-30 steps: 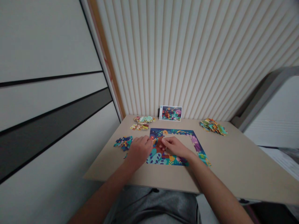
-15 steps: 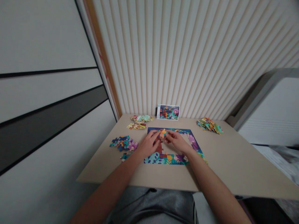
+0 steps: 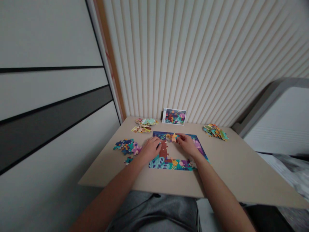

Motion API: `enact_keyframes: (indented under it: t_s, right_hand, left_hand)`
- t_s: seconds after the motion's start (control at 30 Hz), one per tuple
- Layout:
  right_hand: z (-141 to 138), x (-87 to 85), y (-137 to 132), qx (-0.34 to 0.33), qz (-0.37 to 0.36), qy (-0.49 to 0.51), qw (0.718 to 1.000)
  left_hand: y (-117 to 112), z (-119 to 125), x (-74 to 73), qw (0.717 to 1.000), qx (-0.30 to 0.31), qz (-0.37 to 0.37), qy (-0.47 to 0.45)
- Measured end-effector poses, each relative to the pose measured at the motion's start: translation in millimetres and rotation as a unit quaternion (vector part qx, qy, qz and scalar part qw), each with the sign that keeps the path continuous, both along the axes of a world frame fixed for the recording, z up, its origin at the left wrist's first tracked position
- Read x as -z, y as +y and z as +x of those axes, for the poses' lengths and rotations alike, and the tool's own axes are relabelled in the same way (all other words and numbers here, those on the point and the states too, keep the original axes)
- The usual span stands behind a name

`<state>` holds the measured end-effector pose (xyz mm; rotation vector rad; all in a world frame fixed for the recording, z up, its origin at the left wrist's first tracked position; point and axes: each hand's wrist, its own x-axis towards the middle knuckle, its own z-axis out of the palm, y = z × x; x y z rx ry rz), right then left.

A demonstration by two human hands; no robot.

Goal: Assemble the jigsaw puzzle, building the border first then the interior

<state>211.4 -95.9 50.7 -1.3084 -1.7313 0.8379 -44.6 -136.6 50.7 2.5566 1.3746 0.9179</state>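
A partly joined jigsaw puzzle [image 3: 158, 162] lies on the table, its border framing a bare middle. My right hand [image 3: 187, 145] is over the upper part of that opening, fingers closed on an orange and yellow puzzle piece [image 3: 173, 138] by the top border. Whether the piece sits flat or is slightly raised I cannot tell. On the left side of the puzzle, beside the brown joined pieces [image 3: 163, 150], my left hand [image 3: 152, 149] rests with its fingers loosely stretched and nothing visible in them.
Loose blue and purple pieces [image 3: 127, 146] lie left of the puzzle. Further piles are at the back left [image 3: 146, 122] and back right [image 3: 215, 131]. A picture card [image 3: 174, 116] stands against the pleated curtain [image 3: 169, 64]. A white cabinet [image 3: 48, 135] borders the table's left side.
My left hand has come off the orange and yellow piece and shifted left onto the puzzle. My right hand has moved slightly right with the piece, which is now near the top border.
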Motion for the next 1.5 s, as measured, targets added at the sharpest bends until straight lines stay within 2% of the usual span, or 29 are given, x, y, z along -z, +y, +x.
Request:
enact_keyframes:
  t_s: [0.13,0.23,0.4,0.53,0.63,0.77,0.9,1.03,1.2,1.37,1.5]
  right_hand:
    - [5.7,-4.3,0.3,-0.003,-0.022,0.001,1.0]
    - [8.0,-15.4,-8.7,-0.059,-0.087,-0.015,0.994]
    - [6.3,-29.3,-24.6,-0.183,-0.199,-0.023,0.962]
    - [3.5,-26.8,-27.1,-0.207,-0.229,-0.048,0.95]
    - [3.7,-20.6,-25.4,-0.196,-0.214,-0.083,0.953]
    - [5.1,-12.6,-22.1,-0.173,-0.143,-0.127,0.966]
    - [4.6,-8.8,-20.7,-0.174,-0.104,-0.161,0.966]
    - [2.6,-8.9,-22.3,-0.177,-0.083,-0.198,0.96]
    - [0.0,-12.5,-26.0,-0.134,-0.047,-0.242,0.96]
    - [0.3,-14.1,-26.6,-0.147,-0.069,-0.242,0.957]
    - [1.0,-11.7,-25.4,-0.158,-0.06,-0.225,0.96]
  left_hand:
    - [1.7,-1.4,3.1,1.0,-0.007,0.0,0.011]
    - [1.9,-2.1,4.8,1.0,-0.007,-0.006,0.019]
    - [-2.0,-0.8,3.6,0.999,0.023,-0.004,0.033]
    - [-4.4,1.5,3.5,0.999,0.037,-0.008,0.039]
    - [-5.4,3.0,3.3,0.998,0.048,-0.015,0.044]
    - [-8.7,4.8,-0.4,0.997,0.066,-0.018,0.048]
    - [-12.9,6.1,-5.0,0.992,0.112,-0.019,0.054]
    - [-14.2,8.4,-3.6,0.986,0.154,-0.017,0.069]
    - [-12.2,10.1,1.0,0.984,0.163,-0.031,0.061]
    - [-12.0,10.9,0.7,0.981,0.182,-0.039,0.058]
    - [-13.7,14.9,0.7,0.986,0.155,-0.039,0.057]
